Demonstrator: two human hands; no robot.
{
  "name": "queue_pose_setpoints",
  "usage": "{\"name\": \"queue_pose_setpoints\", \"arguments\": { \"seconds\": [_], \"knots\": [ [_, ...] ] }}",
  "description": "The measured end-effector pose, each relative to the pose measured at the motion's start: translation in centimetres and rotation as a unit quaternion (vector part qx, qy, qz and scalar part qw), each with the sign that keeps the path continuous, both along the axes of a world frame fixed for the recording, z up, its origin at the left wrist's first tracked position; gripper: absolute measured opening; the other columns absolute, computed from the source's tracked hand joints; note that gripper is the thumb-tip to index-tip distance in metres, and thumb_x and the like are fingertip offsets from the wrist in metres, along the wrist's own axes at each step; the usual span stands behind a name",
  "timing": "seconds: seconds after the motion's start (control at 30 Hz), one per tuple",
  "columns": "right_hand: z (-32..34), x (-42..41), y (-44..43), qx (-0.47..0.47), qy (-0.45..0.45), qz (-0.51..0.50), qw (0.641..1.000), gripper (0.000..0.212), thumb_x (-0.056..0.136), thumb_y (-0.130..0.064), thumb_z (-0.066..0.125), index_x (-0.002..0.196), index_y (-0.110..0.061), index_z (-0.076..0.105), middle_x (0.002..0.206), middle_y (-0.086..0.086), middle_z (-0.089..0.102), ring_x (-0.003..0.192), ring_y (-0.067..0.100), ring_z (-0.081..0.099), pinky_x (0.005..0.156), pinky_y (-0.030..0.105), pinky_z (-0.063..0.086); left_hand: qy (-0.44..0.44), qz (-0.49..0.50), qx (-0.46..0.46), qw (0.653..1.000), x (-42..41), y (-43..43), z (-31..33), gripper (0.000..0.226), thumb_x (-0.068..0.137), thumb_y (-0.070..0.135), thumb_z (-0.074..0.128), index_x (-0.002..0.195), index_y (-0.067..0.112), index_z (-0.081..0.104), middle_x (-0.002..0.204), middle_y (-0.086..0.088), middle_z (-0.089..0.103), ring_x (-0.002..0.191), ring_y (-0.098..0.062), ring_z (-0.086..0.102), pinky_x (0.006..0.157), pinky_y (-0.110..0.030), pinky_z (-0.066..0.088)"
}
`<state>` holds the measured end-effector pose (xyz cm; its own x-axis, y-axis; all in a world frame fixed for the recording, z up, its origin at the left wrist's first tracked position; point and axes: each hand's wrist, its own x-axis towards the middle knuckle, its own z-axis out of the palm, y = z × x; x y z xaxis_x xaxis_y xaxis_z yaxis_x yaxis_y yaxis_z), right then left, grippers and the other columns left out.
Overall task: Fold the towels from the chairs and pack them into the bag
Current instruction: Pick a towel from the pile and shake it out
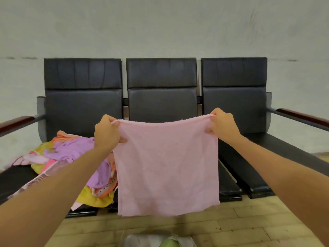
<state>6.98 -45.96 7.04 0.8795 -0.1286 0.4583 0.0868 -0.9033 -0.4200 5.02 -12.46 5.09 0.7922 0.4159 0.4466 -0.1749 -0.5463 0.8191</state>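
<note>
Left hand [106, 132] and right hand [222, 125] each pinch a top corner of a pink towel [167, 163], fingers curled round the hem, arms stretched out in front of the person. The towel hangs flat in the air between them, its top edge running side to side from hand to hand and sagging slightly. The rest drops straight down toward the tiled floor [249, 225], so the next fold would likely bring one corner across to the other. The hands are about equally far out. At the bottom edge sits a pale, green-tinged object [160, 241] (bag or shoe, it cannot be told). Beyond the left forearm, a heap of unfolded towels [71, 157] in purple, yellow and orange covers the left seat, nearer the left hand. Behind stands a row of three black chairs [162, 86] against a grey wall [160, 24]. No label or writing can be read.
</note>
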Motion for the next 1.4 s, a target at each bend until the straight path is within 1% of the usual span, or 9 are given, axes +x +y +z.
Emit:
{"name": "queue_pose_setpoints", "arguments": {
  "seconds": [0.1, 0.3, 0.43, 0.57, 0.7, 0.9, 1.13, 1.27, 1.4],
  "knots": [
    [-2.7, 2.0, 0.3, -0.015, -0.031, 0.034, 0.999, 0.021, 0.096, -0.016, 0.059, 0.114, -0.008, 0.055, 0.101, 0.011, 0.062, 0.082, 0.016, 0.054, 0.071, 0.027, 0.041, 0.008, -0.014, -0.048, 0.999, 2.1, -0.3, -2.8, 0.008, 0.098, 0.012, 0.045, 0.103, 0.007, 0.048, 0.096, -0.006, 0.057, 0.091, -0.028, 0.061, 0.078, -0.045, 0.055],
    [-9.8, 1.6, 0.2, -0.063, 0.068, 0.084, 0.992, 0.023, 0.098, -0.007, 0.051, 0.117, -0.005, 0.064, 0.108, 0.013, 0.068, 0.097, 0.029, 0.064, 0.087, 0.036, 0.052, 0.117, -0.103, 0.107, 0.982, 1.9, -0.2, -10.2, 0.004, 0.101, 0.016, 0.045, 0.103, 0.013, 0.043, 0.095, -0.003, 0.053, 0.088, -0.020, 0.048, 0.066, -0.030, 0.030],
    [-15.3, 0.2, -0.6, -0.177, 0.241, 0.153, 0.942, 0.028, 0.097, -0.010, 0.046, 0.116, -0.012, 0.067, 0.117, 0.007, 0.066, 0.109, 0.028, 0.060, 0.095, 0.039, 0.046, 0.263, -0.228, 0.221, 0.911, 0.1, 1.2, -15.8, 0.006, 0.100, 0.019, 0.045, 0.094, 0.018, 0.044, 0.085, -0.001, 0.059, 0.078, -0.016, 0.058, 0.064, -0.027, 0.042],
    [-18.7, 0.0, -1.0, -0.219, 0.319, 0.159, 0.908, 0.038, 0.097, -0.014, 0.044, 0.130, -0.024, 0.059, 0.131, 0.002, 0.058, 0.116, 0.025, 0.053, 0.101, 0.035, 0.043, 0.267, -0.272, 0.337, 0.861, -0.5, 2.7, -18.1, 0.012, 0.100, 0.020, 0.046, 0.102, 0.009, 0.051, 0.085, 0.001, 0.059, 0.079, -0.013, 0.056, 0.067, -0.020, 0.042],
    [-20.4, 1.4, -0.5, -0.200, 0.289, 0.134, 0.927, 0.041, 0.097, -0.013, 0.044, 0.134, -0.026, 0.056, 0.126, 0.006, 0.061, 0.106, 0.025, 0.059, 0.093, 0.035, 0.050, 0.252, -0.258, 0.368, 0.857, 0.9, 3.7, -19.3, 0.011, 0.099, 0.019, 0.045, 0.108, 0.014, 0.050, 0.107, -0.008, 0.062, 0.096, -0.028, 0.059, 0.085, -0.044, 0.046],
    [-21.3, 2.7, -0.2, -0.162, 0.249, 0.122, 0.947, 0.039, 0.101, -0.013, 0.041, 0.136, -0.023, 0.056, 0.128, 0.011, 0.061, 0.105, 0.028, 0.061, 0.094, 0.036, 0.050, 0.206, -0.226, 0.339, 0.890, 1.8, 3.1, -20.1, 0.014, 0.100, 0.019, 0.045, 0.110, 0.011, 0.051, 0.108, -0.006, 0.060, 0.093, -0.024, 0.056, 0.082, -0.039, 0.044],
    [-18.2, 0.9, -3.2, -0.079, 0.103, 0.144, 0.981, 0.030, 0.102, -0.006, 0.042, 0.122, -0.008, 0.064, 0.112, 0.010, 0.069, 0.102, 0.027, 0.063, 0.083, 0.028, 0.046, 0.117, -0.161, 0.209, 0.958, -0.6, 3.0, -17.7, 0.009, 0.098, 0.013, 0.050, 0.105, 0.007, 0.052, 0.089, -0.007, 0.057, 0.079, -0.024, 0.050, 0.059, -0.030, 0.029],
    [-17.2, -1.2, -3.6, -0.061, 0.110, 0.158, 0.979, 0.026, 0.102, -0.010, 0.045, 0.115, -0.006, 0.067, 0.106, 0.008, 0.069, 0.093, 0.020, 0.058, 0.076, 0.021, 0.034, 0.154, -0.205, 0.225, 0.940, -1.8, 3.8, -17.1, 0.006, 0.099, 0.015, 0.049, 0.104, 0.011, 0.050, 0.086, -0.004, 0.055, 0.080, -0.022, 0.050, 0.060, -0.022, 0.035],
    [-17.6, -2.1, -3.3, -0.101, 0.230, 0.154, 0.955, 0.033, 0.101, -0.024, 0.047, 0.071, -0.021, 0.060, 0.075, 0.000, 0.061, 0.079, 0.022, 0.057, 0.069, 0.029, 0.039, 0.212, -0.250, 0.298, 0.897, -2.4, 4.1, -17.3, 0.010, 0.096, 0.014, 0.055, 0.105, 0.010, 0.057, 0.103, -0.001, 0.056, 0.097, -0.017, 0.051, 0.070, -0.017, 0.034]
  ]
}}
